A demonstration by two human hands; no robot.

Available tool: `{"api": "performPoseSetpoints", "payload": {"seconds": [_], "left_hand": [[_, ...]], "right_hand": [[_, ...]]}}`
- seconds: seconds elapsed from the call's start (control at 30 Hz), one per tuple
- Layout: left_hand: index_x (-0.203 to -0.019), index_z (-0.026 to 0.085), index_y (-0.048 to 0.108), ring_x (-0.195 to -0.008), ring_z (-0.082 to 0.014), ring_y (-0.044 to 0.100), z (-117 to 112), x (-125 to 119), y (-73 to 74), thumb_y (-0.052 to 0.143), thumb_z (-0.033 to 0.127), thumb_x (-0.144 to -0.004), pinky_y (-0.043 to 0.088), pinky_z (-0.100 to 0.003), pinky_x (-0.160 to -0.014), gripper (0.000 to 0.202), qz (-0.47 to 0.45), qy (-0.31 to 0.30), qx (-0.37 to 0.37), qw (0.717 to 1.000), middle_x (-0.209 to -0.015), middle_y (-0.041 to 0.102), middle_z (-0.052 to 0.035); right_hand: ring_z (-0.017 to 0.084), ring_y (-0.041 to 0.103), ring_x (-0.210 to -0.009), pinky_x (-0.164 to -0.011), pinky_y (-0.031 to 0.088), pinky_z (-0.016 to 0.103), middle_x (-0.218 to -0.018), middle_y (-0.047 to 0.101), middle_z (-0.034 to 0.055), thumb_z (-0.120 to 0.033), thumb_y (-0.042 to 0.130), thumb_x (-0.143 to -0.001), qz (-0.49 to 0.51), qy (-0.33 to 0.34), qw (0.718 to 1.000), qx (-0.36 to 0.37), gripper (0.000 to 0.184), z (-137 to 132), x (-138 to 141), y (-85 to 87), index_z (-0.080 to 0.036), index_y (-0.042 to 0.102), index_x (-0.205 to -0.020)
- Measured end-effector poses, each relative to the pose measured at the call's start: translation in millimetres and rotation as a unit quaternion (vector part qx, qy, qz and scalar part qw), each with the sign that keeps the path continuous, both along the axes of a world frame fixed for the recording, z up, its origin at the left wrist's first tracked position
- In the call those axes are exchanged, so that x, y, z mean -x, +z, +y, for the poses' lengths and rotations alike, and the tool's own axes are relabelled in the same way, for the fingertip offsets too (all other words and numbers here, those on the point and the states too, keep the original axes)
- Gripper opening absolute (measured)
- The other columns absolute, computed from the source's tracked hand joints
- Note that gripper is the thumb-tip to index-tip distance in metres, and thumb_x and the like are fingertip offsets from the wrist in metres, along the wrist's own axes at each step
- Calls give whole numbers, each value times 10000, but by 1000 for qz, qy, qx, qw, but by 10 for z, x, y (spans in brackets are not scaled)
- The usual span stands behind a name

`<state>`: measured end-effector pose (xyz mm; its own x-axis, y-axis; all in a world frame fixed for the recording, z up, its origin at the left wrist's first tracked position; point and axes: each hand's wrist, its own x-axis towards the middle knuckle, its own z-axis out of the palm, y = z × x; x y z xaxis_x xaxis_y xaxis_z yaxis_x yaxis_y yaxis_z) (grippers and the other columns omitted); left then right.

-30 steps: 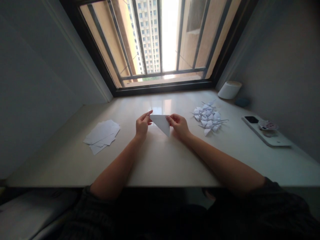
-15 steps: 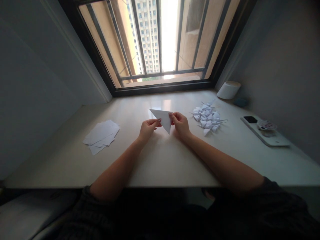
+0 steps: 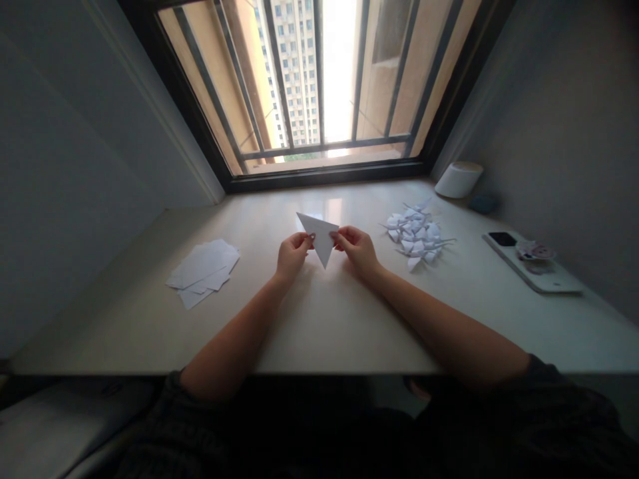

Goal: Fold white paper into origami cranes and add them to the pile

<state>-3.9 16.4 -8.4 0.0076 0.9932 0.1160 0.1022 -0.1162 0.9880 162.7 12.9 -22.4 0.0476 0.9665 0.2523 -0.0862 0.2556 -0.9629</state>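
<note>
A white paper folded into a triangle (image 3: 320,237) hangs just above the pale table (image 3: 319,319), its point downward. My left hand (image 3: 293,255) pinches the triangle's left edge. My right hand (image 3: 357,250) pinches its right edge. Both hands are closed on the paper at the table's middle. A loose stack of flat white paper sheets (image 3: 204,271) lies to the left of my left hand. A heap of small folded paper figures (image 3: 417,234) lies to the right of my right hand.
A phone (image 3: 530,265) with a small round object on it lies at the right. A white roll (image 3: 458,179) and a dark small thing stand in the back right corner. A barred window (image 3: 319,93) rises behind the table.
My left hand slid from the triangle's far left corner inward to its left edge. The triangle turned and rose a little, its top edge now tilting up to the left.
</note>
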Motion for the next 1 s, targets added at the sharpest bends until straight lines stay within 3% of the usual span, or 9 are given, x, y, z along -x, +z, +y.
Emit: {"api": "performPoseSetpoints", "payload": {"seconds": [0.2,0.37,0.53,0.7,1.0], "left_hand": [[-1107,180,606,-786,-183,662,15,28,-23,773,413,-670,488,-292,-733,523,1,50,-37,998,-838,705,-60],[-1115,154,636,-903,-211,677,-40,-28,30,663,457,-782,507,-329,-804,451,-6,-42,-37,998,-1001,717,-114],[-1198,170,621,-1000,-256,668,-69,-70,43,741,432,-720,523,-355,-843,558,-4,-132,-53,990,-1160,678,-137],[-1203,169,625,-925,-256,694,-53,-54,8,765,420,-700,549,-368,-808,579,19,-127,-55,990,-1130,689,-137],[-1201,204,638,-907,-234,699,-69,-36,27,692,455,-775,552,-327,-784,497,60,-131,-90,985,-1099,707,-102]], "right_hand": [[147,578,-636,-613,468,282,-661,628,4,-586,681,-698,-66,-46,996,-33,391,-38,9,4,-202,611,-681],[133,550,-614,-593,436,271,-635,610,-8,-548,721,-682,-75,-48,995,-47,368,-58,7,24,-197,615,-642],[150,577,-623,-607,449,289,-663,651,6,-533,760,-641,-44,-25,998,-32,346,-45,12,-4,-201,663,-652],[158,593,-643,-612,456,291,-667,665,12,-536,771,-621,-3,16,1000,-21,346,-18,18,-18,-205,676,-654],[154,587,-658,-627,471,295,-653,655,9,-520,781,-612,32,17,999,-8,320,-5,4,17,-217,686,-654]]}}
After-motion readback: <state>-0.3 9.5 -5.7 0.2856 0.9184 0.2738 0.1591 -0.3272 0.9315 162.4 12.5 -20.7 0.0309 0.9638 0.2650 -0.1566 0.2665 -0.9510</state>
